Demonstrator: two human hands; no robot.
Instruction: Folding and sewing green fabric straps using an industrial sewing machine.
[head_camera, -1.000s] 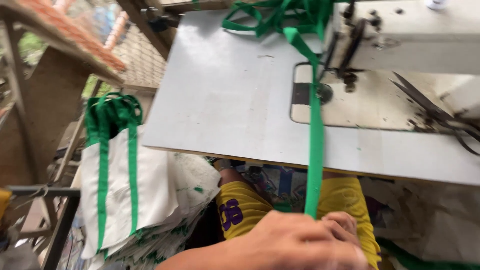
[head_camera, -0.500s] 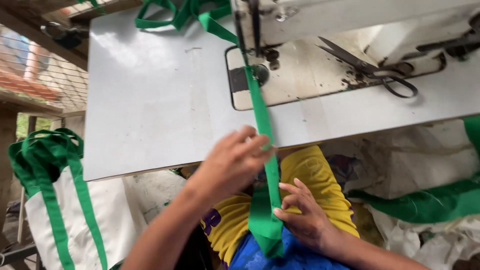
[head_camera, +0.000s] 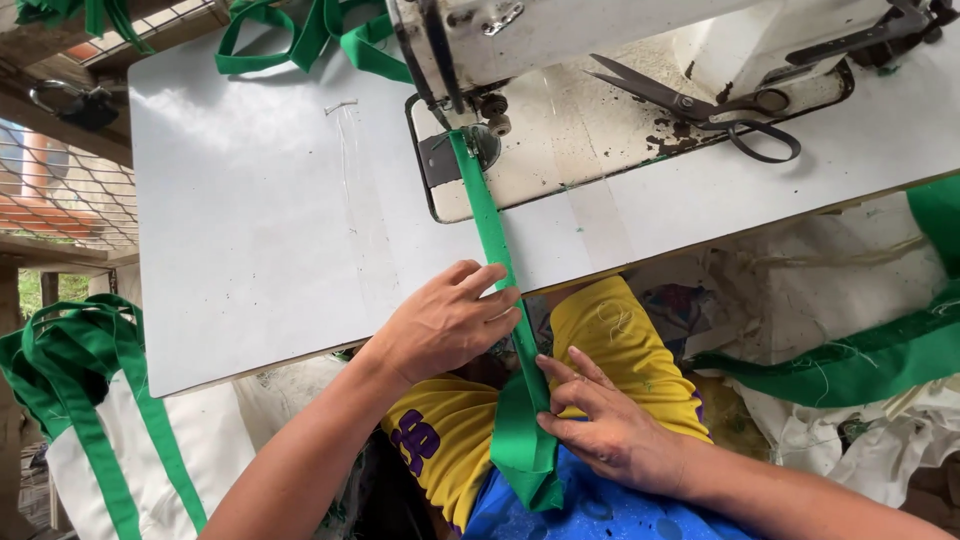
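Observation:
A long green fabric strap (head_camera: 487, 222) runs from under the presser foot of a white sewing machine (head_camera: 560, 40) down over the table's front edge into my lap. My left hand (head_camera: 445, 322) lies flat at the table edge with its fingertips pressing the strap's left side. Below the edge, my right hand (head_camera: 605, 425) pinches the folded strap between thumb and fingers. The strap's lower end (head_camera: 522, 455) bunches over my yellow shorts.
Black scissors (head_camera: 705, 105) lie on the machine bed to the right. More green strap (head_camera: 300, 35) piles at the white table's (head_camera: 260, 230) far edge. White bags with green handles (head_camera: 90, 400) hang at the left. White and green fabric (head_camera: 850, 370) heaps at the right.
The view has swung closer to the machine. My left hand has settled flat on the table edge against the strap. My right hand has stayed on the strap in my lap.

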